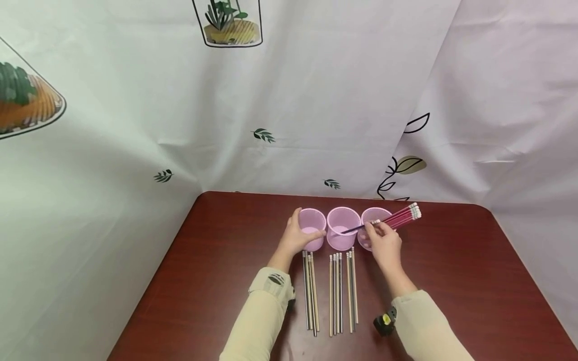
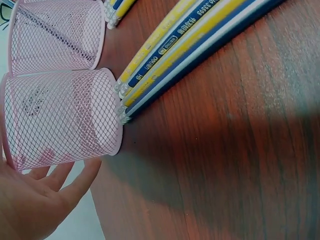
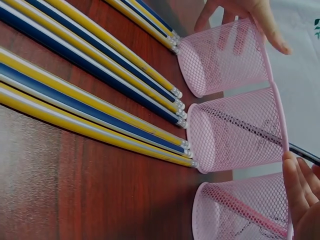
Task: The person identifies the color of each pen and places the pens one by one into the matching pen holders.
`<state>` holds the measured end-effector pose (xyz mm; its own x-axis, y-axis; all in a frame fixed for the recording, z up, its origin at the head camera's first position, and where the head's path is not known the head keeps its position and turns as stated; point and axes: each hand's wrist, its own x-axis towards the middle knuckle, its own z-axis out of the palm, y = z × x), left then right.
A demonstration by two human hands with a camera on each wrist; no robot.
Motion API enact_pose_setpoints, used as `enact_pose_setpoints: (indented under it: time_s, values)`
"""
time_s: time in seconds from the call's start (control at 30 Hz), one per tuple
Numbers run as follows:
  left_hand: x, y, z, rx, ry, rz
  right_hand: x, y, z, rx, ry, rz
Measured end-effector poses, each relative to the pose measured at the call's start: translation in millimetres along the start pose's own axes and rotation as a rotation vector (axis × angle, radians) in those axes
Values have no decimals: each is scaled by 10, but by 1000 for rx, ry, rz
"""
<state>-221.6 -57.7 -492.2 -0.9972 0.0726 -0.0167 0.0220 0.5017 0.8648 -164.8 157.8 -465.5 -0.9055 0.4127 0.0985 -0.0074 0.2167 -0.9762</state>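
Three pink mesh pencil cups stand side by side. My left hand [image 1: 294,236] grips the left cup [image 1: 311,220], thumb across its front and fingers round its outer side. With the fingertips of my right hand [image 1: 387,246], I pinch a dark pencil [image 1: 353,230] near its eraser end. That pencil leans inside the middle cup [image 1: 341,243], its lower part visible through the mesh in the right wrist view. A bundle of red pencils [image 1: 403,216] with white erasers leans to the right in the right cup [image 1: 368,214], partly behind my right hand.
Yellow and blue striped pencils lie on the brown table [image 1: 217,250] in three groups before the cups: a left group [image 1: 310,296], a middle group [image 1: 336,296] and a right group [image 1: 352,291]. Their eraser ends face the cups. A white printed curtain [image 1: 316,100] hangs behind.
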Motion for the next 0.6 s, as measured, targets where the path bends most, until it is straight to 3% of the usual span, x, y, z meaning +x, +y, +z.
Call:
enact_pose_setpoints:
  time_s: [0.23,0.47,0.6]
  values:
    - [9,5,15,-32,-3,12,-21,48,-18,-58,27,-4]
    - [2,9,19,-44,-16,20,-41,55,-25,34,-9,24]
    - [-6,18,8,-37,-24,21,-75,48,-48,27,-28,36]
